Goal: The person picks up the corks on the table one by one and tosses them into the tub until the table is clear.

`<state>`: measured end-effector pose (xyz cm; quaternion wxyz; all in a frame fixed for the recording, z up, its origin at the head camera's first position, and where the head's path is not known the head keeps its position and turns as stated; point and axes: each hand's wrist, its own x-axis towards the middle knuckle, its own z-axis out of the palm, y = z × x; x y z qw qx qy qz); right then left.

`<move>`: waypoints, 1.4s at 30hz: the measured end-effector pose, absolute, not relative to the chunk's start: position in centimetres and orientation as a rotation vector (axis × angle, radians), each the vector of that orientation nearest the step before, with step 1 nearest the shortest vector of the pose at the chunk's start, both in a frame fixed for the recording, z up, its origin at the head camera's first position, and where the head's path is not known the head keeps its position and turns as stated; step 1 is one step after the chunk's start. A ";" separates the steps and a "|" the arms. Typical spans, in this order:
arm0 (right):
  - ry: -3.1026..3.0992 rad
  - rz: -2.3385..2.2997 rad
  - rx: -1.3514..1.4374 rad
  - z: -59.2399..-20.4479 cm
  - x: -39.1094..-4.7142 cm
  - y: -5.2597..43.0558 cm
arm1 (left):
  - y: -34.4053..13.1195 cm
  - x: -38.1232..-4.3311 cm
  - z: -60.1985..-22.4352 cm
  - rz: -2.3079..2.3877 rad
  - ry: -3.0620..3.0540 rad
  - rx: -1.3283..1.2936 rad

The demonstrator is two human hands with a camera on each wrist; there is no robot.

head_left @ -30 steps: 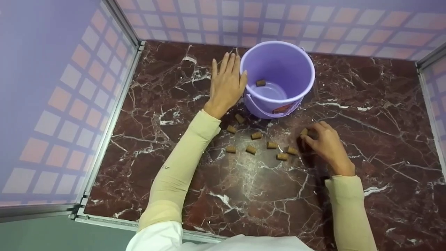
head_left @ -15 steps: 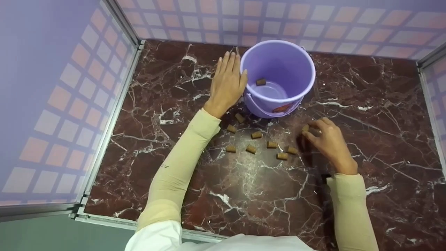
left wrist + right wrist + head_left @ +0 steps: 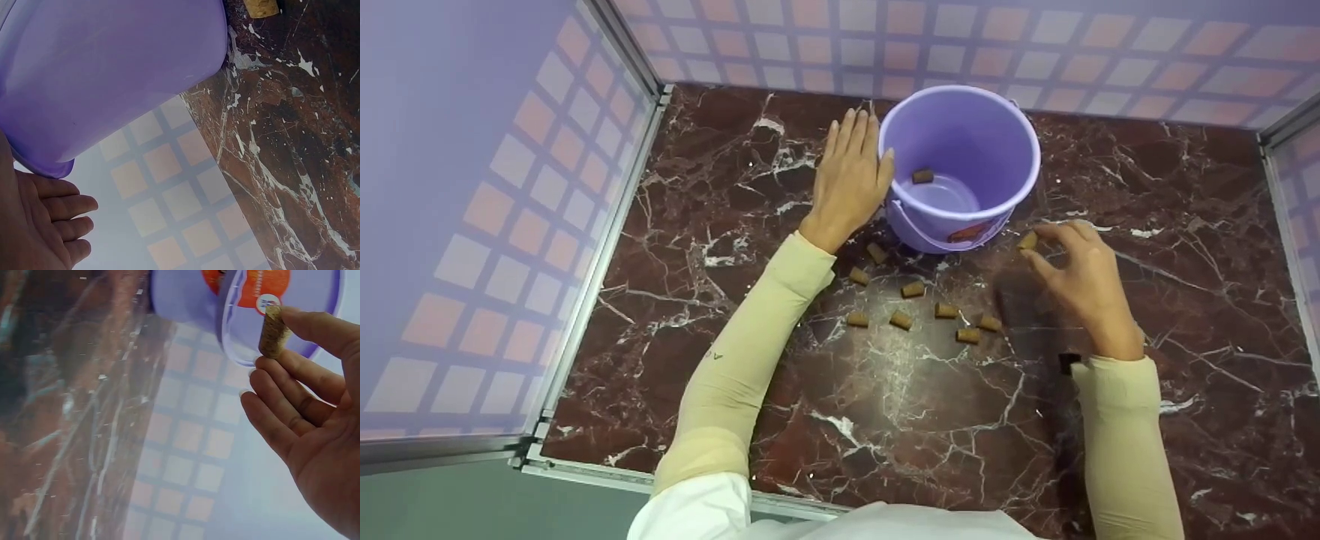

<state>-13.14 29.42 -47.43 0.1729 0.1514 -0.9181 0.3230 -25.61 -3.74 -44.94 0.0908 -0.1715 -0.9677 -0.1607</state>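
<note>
A lilac wall panel printed with pale and salmon squares [image 3: 510, 217] stands at far left, edged by a grey metal frame [image 3: 598, 277], beside a dark red marbled tabletop with white veins [image 3: 870, 431]. A person's left arm, in a cream fabric sleeve [image 3: 735, 367], reaches to the far side, where the left hand [image 3: 850, 176] lies flat, its fingers straight and close together, the thumb resting against the rim of a round lilac plastic bucket [image 3: 975, 142]. The bucket stands upright, its handle lowered on the near side beside a red printed design [image 3: 969, 233]; a single small brown cylindrical cork [image 3: 922, 176] lies inside, toward the left. On the near side of the bucket, eight loose brown corks [image 3: 913, 289] are scattered on the tabletop, one just beside the left wrist, two close together at the right end of the group. To the right, the right hand [image 3: 1084, 274] pinches another brown cork [image 3: 1027, 241] between thumb and fingertips, holding it above the tabletop, near the bucket but apart from it in the head view. A matching cream sleeve [image 3: 1129, 450] covers the right forearm.
</note>
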 end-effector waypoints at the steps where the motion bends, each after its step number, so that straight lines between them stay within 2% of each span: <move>1: -2.584 0.910 0.431 -47.2 -13.3 29.3 | -3.7 -25.6 -44.9 -0.474 -2.879 -0.508; 23: -2.401 1.006 0.397 -43.8 -15.0 27.4 | -3.2 -25.9 -45.0 -0.448 -2.873 -0.528; 42: -2.344 0.957 0.477 -43.1 -16.4 26.8 | -3.7 -25.7 -45.3 -0.537 -2.850 -0.523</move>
